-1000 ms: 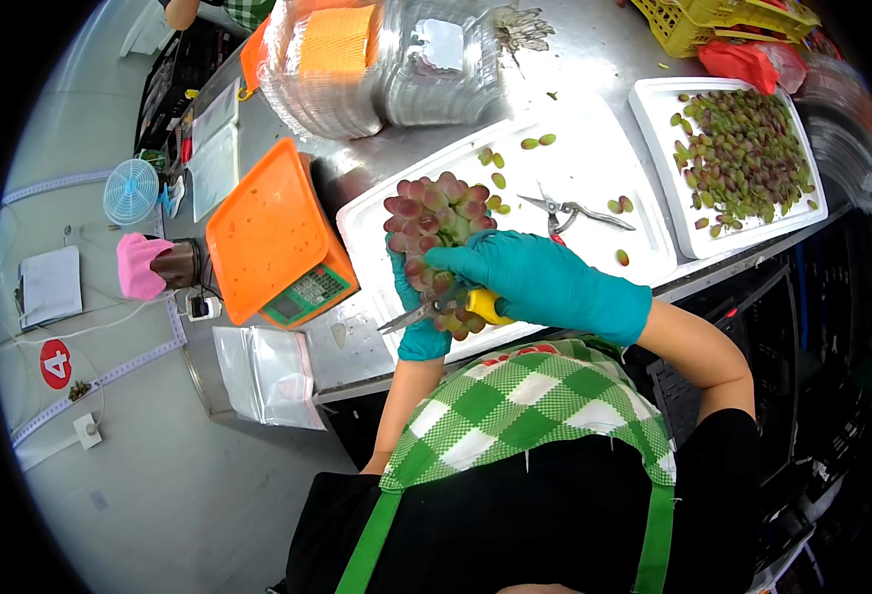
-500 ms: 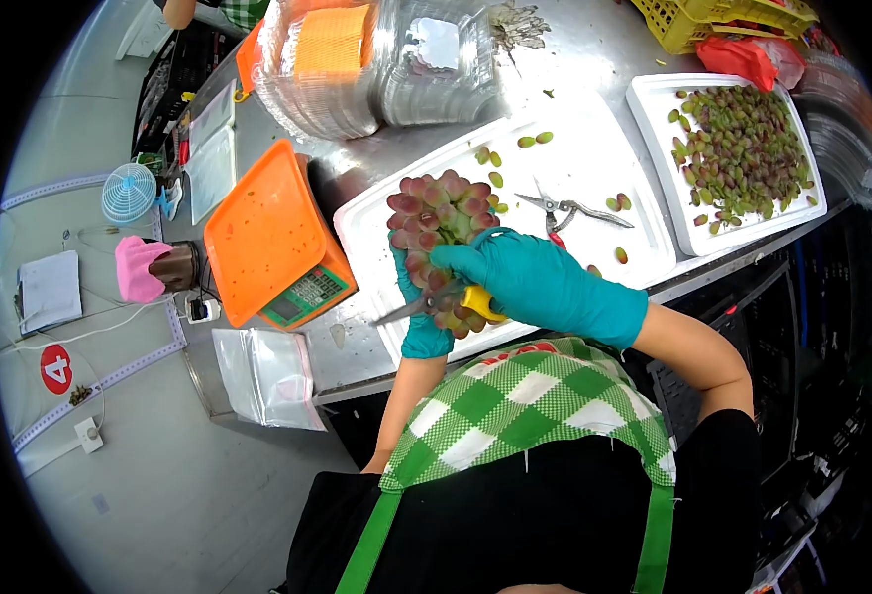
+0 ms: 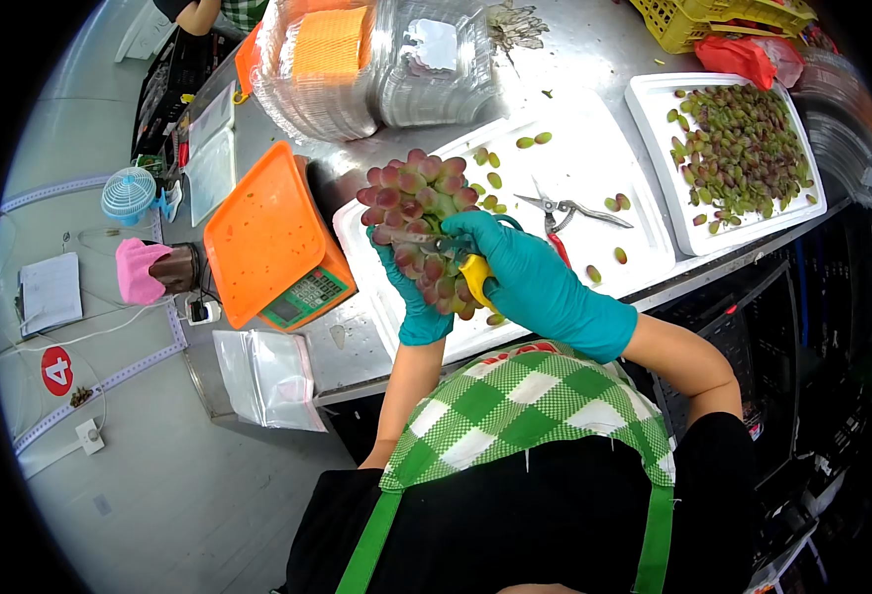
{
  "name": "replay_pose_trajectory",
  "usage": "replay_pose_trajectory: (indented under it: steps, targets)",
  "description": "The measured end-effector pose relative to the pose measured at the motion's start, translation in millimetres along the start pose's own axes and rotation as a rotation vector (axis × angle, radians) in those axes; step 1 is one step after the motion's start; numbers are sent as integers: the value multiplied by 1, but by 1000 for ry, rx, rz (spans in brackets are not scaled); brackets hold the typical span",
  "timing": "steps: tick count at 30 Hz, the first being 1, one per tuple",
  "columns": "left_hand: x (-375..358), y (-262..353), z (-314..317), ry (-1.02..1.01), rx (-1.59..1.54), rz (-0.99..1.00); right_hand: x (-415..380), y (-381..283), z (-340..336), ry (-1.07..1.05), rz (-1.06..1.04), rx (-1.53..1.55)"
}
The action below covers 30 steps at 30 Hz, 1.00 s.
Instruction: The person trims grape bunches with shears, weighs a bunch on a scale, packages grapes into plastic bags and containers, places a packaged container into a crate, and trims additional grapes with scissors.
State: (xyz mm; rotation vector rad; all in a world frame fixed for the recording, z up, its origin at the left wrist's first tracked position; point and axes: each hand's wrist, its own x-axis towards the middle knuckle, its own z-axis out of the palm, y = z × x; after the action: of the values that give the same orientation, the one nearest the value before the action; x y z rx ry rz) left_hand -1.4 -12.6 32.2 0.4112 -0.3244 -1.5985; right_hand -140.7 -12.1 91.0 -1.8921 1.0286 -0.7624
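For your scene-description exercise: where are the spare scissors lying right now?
In the head view, the spare scissors lie on the white tray, right of the grape bunch, among loose grapes.

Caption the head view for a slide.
Gloved left hand holds a grape bunch while the right hand works yellow-handled scissors over a white tray.

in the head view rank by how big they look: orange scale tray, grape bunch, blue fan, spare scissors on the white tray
1. orange scale tray
2. grape bunch, held up nearer the camera, so its lead over the rest is unsure
3. spare scissors and blue fan look alike
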Motion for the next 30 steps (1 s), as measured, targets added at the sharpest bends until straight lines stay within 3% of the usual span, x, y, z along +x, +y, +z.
replay_pose_trajectory:
  steps: [1,3,5,8,13,17,19,21,23,26,30]
  targets:
    - [1,-1,-7,-134,-215,-35,-1,1,2,37,-4,22]
    - [4,-2,-8,-163,-269,-16,-2,-3,1,58,-3,-36]
    - [7,-2,-4,46,56,90,-3,-2,3,95,-18,-44]
    - [12,-1,-10,-26,-53,99,-5,3,8,128,-13,31]
    - [17,4,-9,154,-23,179,-1,-6,-6,57,197,221]
    - [20,12,-10,240,-31,233,-2,-8,-27,119,222,475]
    - [20,19,-10,208,-53,240,-4,9,-34,220,34,156]
    - [20,26,-9,155,-83,247,-9,1,-49,157,-87,-264]
    - [18,33,-8,100,-109,250,-15,-7,-57,-43,29,-374]
    - [15,39,-4,27,-150,246,-16,-17,-61,-161,11,-446]
    - [12,44,1,-48,-196,245,-13,-19,-63,-214,-144,-555]
